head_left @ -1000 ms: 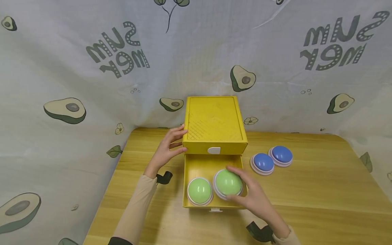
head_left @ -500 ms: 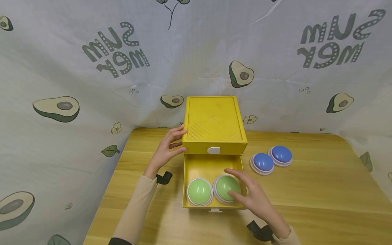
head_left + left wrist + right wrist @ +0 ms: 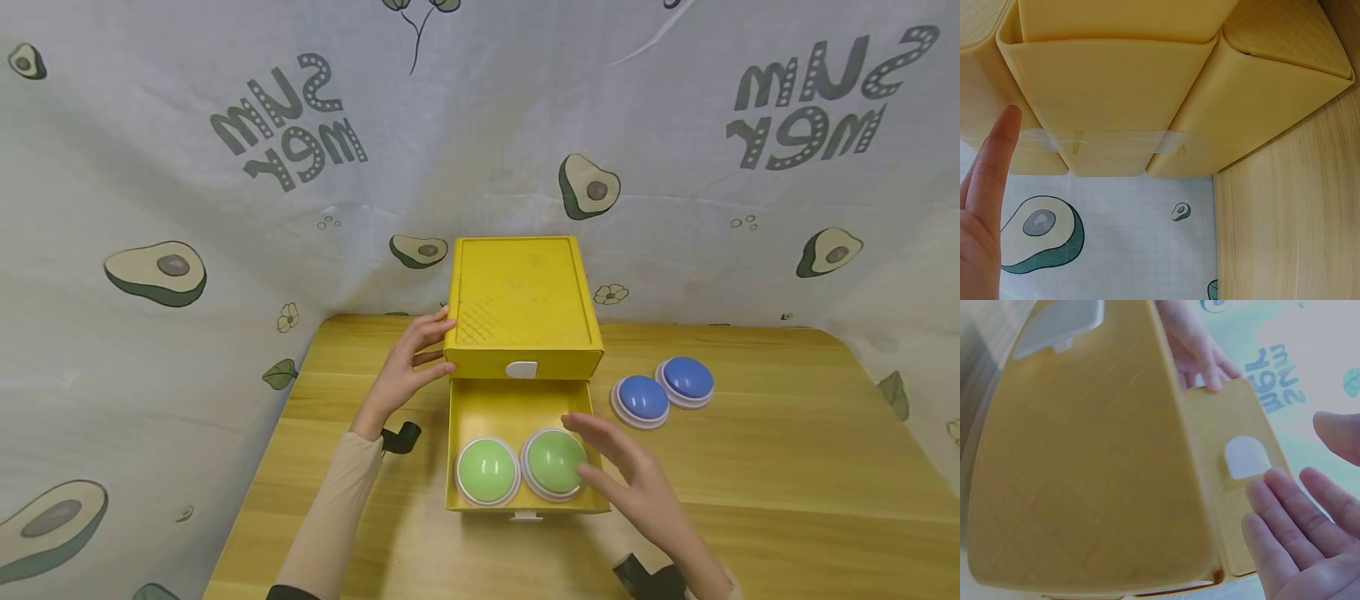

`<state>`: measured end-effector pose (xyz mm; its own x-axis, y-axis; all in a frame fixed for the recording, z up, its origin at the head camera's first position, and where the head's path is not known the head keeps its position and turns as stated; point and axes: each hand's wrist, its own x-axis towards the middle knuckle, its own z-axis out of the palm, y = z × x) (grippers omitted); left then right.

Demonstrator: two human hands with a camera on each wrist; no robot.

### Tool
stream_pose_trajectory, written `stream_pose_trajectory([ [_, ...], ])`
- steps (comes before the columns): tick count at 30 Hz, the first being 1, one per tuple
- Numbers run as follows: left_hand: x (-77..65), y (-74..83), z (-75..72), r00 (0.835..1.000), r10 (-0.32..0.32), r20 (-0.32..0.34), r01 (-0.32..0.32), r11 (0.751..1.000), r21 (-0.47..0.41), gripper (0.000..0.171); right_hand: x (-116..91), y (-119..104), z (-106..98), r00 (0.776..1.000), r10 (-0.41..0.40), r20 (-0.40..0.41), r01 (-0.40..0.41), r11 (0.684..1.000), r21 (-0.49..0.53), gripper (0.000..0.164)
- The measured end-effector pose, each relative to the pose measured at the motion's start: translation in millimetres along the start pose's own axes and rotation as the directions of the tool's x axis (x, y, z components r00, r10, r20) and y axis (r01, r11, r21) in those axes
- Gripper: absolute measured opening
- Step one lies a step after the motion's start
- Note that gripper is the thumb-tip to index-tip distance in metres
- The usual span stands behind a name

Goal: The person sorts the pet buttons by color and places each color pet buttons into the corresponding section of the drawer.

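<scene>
The right hand (image 3: 639, 479) stood wide, thumb and fingers apart, at one green dome's (image 3: 552, 461) three o'clock; another green dome (image 3: 487, 472) sat at nine o'clock from it, both inside the drawer (image 3: 517, 404); the left hand (image 3: 399, 372), also spread, touched the yellow cabinet's (image 3: 525, 292) nine-o'clock side; two blue domes (image 3: 642, 397) lay at the drawer's two o'clock.

The person's left sleeve (image 3: 330, 517) is plain beige, with a black part (image 3: 294, 592) farther up, and a small black device (image 3: 403, 437) is worn at each wrist (image 3: 367, 422).
</scene>
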<state>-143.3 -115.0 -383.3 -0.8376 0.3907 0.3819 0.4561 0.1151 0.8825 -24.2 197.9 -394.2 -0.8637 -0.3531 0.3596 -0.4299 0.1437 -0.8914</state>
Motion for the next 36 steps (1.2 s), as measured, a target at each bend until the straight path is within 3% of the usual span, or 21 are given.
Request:
stream_pose_trajectory([
  [12, 0.4, 0.5, -2.1, 1.000, -0.001, 0.003, 0.001, 1.000, -0.001, 0.055, -15, -16, -3, 0.985, -0.047, 0.164, 0.027, 0.993, 0.118, 0.055],
  [19, 0.5, -0.4, -3.3, 1.000, 0.003, 0.004, -0.003, 1.000, -0.006, 0.055, -27, -15, 1, 0.972, -0.021, 0.233, -0.017, 0.987, 0.160, 0.052],
  [30, 1.8, -0.2, -2.7, 1.000, 0.003, 0.006, -0.003, 1.000, -0.014, 0.055, -42, -11, 9, 0.910, 0.086, 0.405, -0.173, 0.968, 0.183, 0.047],
  [36, 2.2, 0.3, -2.2, 1.000, 0.003, 0.005, -0.003, 1.000, -0.018, 0.055, -46, -1, 15, 0.891, 0.051, 0.450, -0.163, 0.963, 0.213, 0.048],
])
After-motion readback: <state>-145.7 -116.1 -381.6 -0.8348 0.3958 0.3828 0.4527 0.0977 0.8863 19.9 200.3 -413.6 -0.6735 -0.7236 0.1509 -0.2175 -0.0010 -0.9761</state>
